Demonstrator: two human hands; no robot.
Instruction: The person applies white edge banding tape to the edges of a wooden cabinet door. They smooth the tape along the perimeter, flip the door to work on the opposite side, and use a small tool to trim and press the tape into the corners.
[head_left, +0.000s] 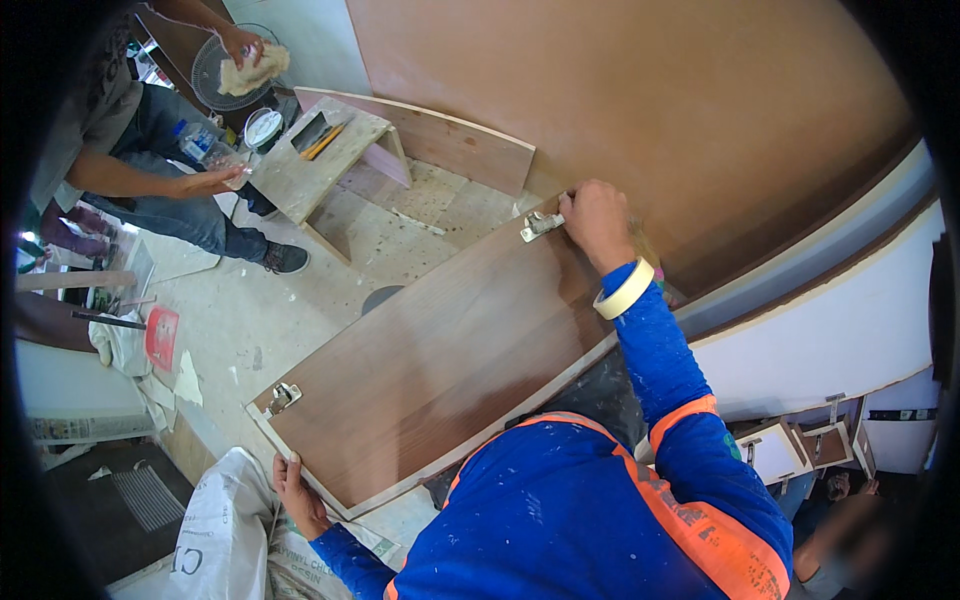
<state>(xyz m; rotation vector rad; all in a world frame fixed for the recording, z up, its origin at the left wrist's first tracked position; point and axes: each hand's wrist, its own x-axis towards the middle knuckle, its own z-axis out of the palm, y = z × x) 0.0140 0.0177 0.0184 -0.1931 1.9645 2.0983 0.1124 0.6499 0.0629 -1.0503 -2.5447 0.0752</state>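
Note:
A brown wood-grain cabinet door (440, 370) with pale edges lies slantwise in front of my body. Two metal hinges are fixed along its far side: one hinge (541, 226) near the right end, the other hinge (284, 398) near the left end. My left hand (297, 495) grips the door's left end, fingers closed on the edge. At the opposite end my right hand (600, 225) is closed on the edge close to the right hinge; some of its fingers are hidden. A roll of cream masking tape (626, 289) hangs around my right wrist.
A co-worker (165, 170) stands at the far left, holding a cloth (254, 70) and a plastic bottle (205, 145). A spattered wooden bench (325, 165) carries tools. White sacks (228, 530) lie at lower left, near a red dustpan (161, 338). A large brown panel (640, 110) rises beyond my right hand.

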